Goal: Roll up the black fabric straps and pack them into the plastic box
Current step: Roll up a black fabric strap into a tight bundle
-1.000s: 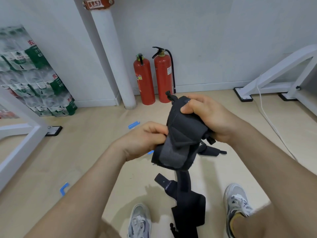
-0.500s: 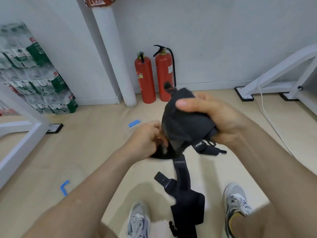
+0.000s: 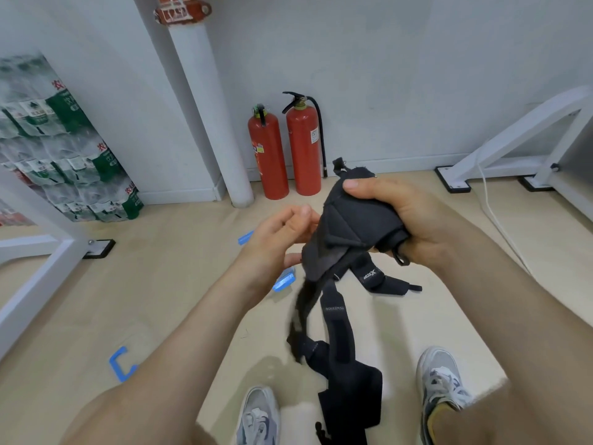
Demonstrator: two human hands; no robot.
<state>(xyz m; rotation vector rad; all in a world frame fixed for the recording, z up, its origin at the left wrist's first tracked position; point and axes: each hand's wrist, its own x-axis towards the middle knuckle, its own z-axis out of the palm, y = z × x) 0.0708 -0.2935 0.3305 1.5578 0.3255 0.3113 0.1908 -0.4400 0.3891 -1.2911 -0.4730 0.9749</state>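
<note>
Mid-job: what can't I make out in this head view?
Plastic box: nowhere in the head view.
Hanging strap: lower end cut off by the bottom edge; one loose tail motion-blurred.
Left hand: grip unclear, fingertips hidden behind the rolled strap held by the right hand.

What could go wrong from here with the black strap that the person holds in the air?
1. Only the right hand plainly grips the roll, so it could loosen and unwind.
2. The loose strap tail hangs down between the shoes and might be stepped on or snag.
</note>
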